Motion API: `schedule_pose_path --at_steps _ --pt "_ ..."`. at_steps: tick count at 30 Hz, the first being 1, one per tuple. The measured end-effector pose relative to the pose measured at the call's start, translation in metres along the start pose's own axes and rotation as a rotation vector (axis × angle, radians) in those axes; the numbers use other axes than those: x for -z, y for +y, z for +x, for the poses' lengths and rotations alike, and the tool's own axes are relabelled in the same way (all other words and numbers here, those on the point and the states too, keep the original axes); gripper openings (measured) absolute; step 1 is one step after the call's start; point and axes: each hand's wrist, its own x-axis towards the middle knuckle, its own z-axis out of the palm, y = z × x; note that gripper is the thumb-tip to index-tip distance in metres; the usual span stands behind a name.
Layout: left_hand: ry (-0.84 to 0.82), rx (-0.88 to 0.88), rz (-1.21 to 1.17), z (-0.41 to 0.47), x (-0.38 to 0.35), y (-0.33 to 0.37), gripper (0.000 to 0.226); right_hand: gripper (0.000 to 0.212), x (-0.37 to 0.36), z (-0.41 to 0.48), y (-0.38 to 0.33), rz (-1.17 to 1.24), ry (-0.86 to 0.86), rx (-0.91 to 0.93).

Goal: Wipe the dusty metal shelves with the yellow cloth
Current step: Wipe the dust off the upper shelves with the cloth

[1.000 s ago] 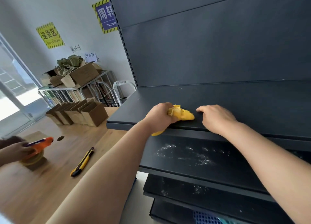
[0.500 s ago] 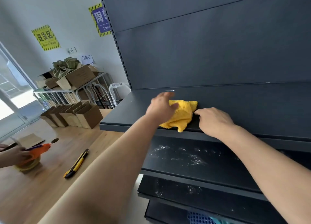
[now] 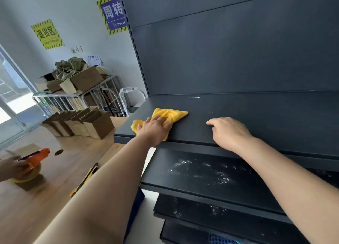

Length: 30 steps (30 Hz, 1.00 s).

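Both our hands lie apart on the shelf (image 3: pixel 266 119): left hand (image 3: pixel 156 129) presses flat on the yellow cloth (image 3: pixel 173 114), right hand (image 3: pixel 229 133) rests loosely curled well right of it.

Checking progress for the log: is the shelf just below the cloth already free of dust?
No, the lower shelf carries white dust smears, while the left hand presses the yellow cloth on the shelf above.

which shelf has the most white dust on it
The second shelf, under the top shelf where the yellow cloth lies: white specks spread across it. The top shelf looks nearly clean; the third shelf shows fewer.
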Motion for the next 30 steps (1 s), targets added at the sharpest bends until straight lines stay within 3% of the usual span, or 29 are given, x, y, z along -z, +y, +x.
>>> schedule_pose_path --at_steps 8,17,30 --pt "0.015 0.012 -0.007 0.039 0.005 -0.044 0.059 0.046 -0.028 0.046 -0.062 -0.008 -0.068 0.116" --pt "-0.028 -0.027 -0.003 0.109 0.004 -0.058 0.061 0.028 -0.04 0.086 -0.07 -0.072 -0.07 0.066" --pt "-0.087 -0.05 0.046 0.186 0.0 -0.039 0.058 0.039 -0.04 0.109 -0.053 -0.043 -0.14 0.033"
